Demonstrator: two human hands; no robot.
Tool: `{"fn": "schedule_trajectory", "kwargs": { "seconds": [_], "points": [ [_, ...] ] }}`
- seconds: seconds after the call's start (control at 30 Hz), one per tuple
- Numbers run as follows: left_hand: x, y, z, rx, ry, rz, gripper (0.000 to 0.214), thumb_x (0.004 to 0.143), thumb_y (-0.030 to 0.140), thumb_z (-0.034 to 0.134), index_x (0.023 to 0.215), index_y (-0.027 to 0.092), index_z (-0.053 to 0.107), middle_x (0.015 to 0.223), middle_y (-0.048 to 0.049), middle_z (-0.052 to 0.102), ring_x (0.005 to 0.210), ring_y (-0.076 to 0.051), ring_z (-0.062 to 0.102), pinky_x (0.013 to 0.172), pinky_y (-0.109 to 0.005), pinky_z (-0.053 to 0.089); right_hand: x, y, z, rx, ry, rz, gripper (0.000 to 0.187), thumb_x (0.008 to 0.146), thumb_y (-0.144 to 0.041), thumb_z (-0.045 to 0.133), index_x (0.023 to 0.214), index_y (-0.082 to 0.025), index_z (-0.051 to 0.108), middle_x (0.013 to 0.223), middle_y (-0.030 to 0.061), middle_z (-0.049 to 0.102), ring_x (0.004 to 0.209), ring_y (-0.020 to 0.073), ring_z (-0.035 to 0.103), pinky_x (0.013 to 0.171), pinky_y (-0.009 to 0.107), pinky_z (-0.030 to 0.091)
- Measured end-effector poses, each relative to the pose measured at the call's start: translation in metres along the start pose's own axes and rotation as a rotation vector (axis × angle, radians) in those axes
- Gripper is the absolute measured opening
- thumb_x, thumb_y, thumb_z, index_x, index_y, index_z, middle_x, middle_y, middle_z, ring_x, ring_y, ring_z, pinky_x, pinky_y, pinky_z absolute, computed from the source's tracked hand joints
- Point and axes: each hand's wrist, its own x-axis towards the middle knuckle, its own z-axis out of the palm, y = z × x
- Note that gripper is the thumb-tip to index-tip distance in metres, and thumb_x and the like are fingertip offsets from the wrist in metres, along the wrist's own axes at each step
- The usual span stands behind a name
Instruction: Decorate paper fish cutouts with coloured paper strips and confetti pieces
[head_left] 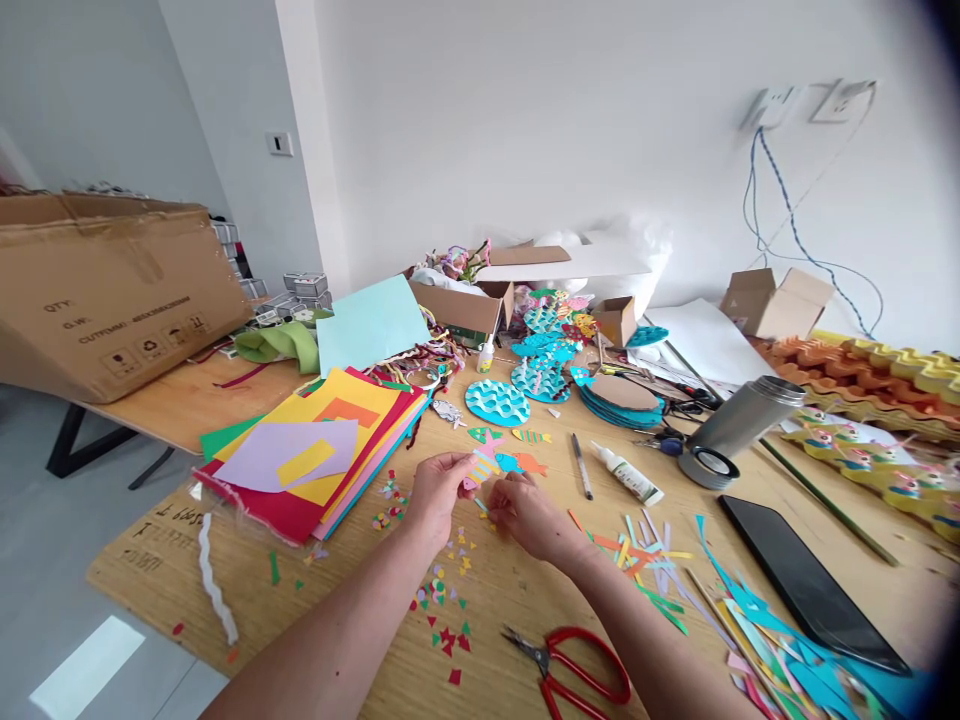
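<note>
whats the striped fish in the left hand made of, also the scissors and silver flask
Striped fish: probably matte paper or card, by its flatness. Scissors: grey, metallic-looking blades; glossy red handles, probably plastic. Flask: likely brushed steel, given its silvery sheen.

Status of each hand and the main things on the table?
Left hand: closed on striped paper fish
Right hand: fingers curled, contents unclear
Red-handled scissors: lying, handles spread
Black device: flat, screen dark
Larger white bottle: on its side
Small bottle: upright
Small right-side cardboard box: flaps open

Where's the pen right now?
Head view, right of centre: the pen lies on the table between the orange paper fish and the white glue bottle, beyond the right hand.
</note>
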Motion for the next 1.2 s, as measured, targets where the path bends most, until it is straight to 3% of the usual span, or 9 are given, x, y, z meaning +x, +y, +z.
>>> {"fn": "schedule_trajectory", "kwargs": {
  "seconds": [0.37,0.5,0.7,0.8,0.9,0.97,1.07,1.2],
  "points": [
    [-0.001,0.002,0.001,-0.011,-0.009,-0.011,0.027,0.055,0.034,0.079,0.059,0.012,0.064,0.048,0.0029,0.052,0.049,-0.008,0.045,0.051,-0.022,0.034,-0.012,-0.011,0.005,0.018,0.052,-0.037,0.014,0.076,-0.006,0.056,0.083,-0.017,0.061,0.091,0.0073,0.059,0.089,0.0192,0.05,0.078,0.026,0.038],
    [-0.002,0.002,0.001,-0.003,0.007,-0.011,0.026,0.054,0.032,0.079,0.063,0.011,0.066,0.05,0.0024,0.053,0.05,-0.008,0.046,0.051,-0.022,0.035,-0.01,-0.012,0.008,0.094,0.053,-0.052,0.016,0.072,-0.002,0.055,0.075,-0.018,0.06,0.087,0.0059,0.057,0.086,0.0186,0.05,0.079,0.027,0.038],
    [-0.002,0.004,0.001,-0.017,-0.003,-0.025,0.027,0.054,0.033,0.079,0.062,0.011,0.066,0.051,0.0019,0.054,0.049,-0.008,0.045,0.05,-0.021,0.036,-0.015,-0.004,0.001,0.289,0.069,-0.001,0.009,0.077,-0.011,0.054,0.07,-0.017,0.054,0.075,0.0033,0.057,0.074,0.0158,0.051,0.067,0.026,0.039],
    [-0.002,0.004,0.001,-0.054,-0.038,-0.059,0.025,0.056,0.031,0.08,0.063,0.011,0.065,0.053,0.0014,0.056,0.05,-0.007,0.047,0.05,-0.02,0.037,-0.028,0.002,-0.01,0.5,0.077,0.042,0.012,0.084,-0.027,0.051,0.076,-0.018,0.054,0.068,-0.0017,0.052,0.062,0.0119,0.047,0.058,0.023,0.037],
    [-0.006,0.004,0.003,-0.135,-0.122,-0.186,0.023,0.057,0.027,0.081,0.065,0.012,0.066,0.056,0.0003,0.059,0.053,-0.009,0.054,0.055,-0.022,0.042,-0.044,0.007,-0.017,1.023,0.112,0.141,0.024,0.078,-0.041,0.062,0.075,-0.018,0.056,0.064,-0.0048,0.046,0.054,0.009,0.039,0.052,0.022,0.032],
    [-0.011,0.004,0.005,-0.201,-0.219,-0.309,0.021,0.057,0.024,0.081,0.067,0.012,0.067,0.064,-0.0032,0.065,0.062,-0.014,0.062,0.064,-0.027,0.047,-0.053,0.009,-0.018,1.264,0.142,0.183,0.026,0.071,-0.04,0.072,0.073,-0.017,0.059,0.065,-0.0043,0.047,0.054,0.0083,0.038,0.052,0.022,0.032],
    [-0.02,0.005,0.008,-0.281,-0.402,-0.447,0.016,0.063,0.022,0.078,0.071,0.012,0.068,0.084,-0.0102,0.07,0.08,-0.025,0.068,0.08,-0.038,0.048,-0.061,0.01,-0.014,1.476,0.263,0.214,0.024,0.065,-0.034,0.078,0.07,-0.018,0.062,0.07,-0.0006,0.053,0.064,0.0115,0.047,0.059,0.023,0.039],
    [-0.026,0.002,0.01,-0.344,-0.575,-0.512,0.007,0.071,0.019,0.071,0.075,0.013,0.069,0.099,-0.0109,0.07,0.088,-0.031,0.068,0.088,-0.048,0.044,-0.063,0.007,-0.006,1.739,0.357,0.211,0.021,0.063,-0.032,0.081,0.071,-0.02,0.064,0.086,0.0029,0.063,0.083,0.0165,0.056,0.071,0.026,0.045]
  ]
}}
